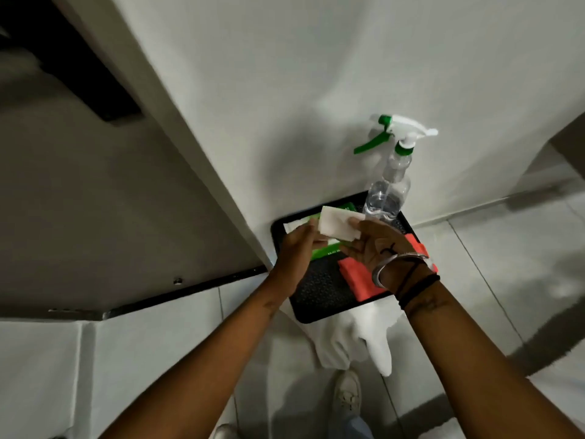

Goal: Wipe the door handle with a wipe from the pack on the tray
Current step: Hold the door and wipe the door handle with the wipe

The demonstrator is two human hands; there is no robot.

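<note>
White wall (316,74) fills the upper frame, ending at a slanted corner edge on your left; beyond it a grey door (79,201) with a dark strip along its bottom edge. No door handle in view. Pale tiled floor (506,264) is open to your right and near your feet; one light shoe (348,394) shows at the bottom.

Black tray (319,299) sits on the floor, tight against the wall base. White cloth (354,337) hangs off its near edge onto the tiles. Clear spray bottle (387,191) with green-and-white trigger stands at the tray's far right corner, just beside the wall. Red cloth (357,277) lies on the tray's right half, partly under your right wrist. Green wipe pack (326,250) lies on the tray's left half, mostly hidden by your hands.

Your left hand (292,251) and right hand (376,245) both pinch a white wipe (335,226), held flat above the pack. Bracelets on your right wrist.
</note>
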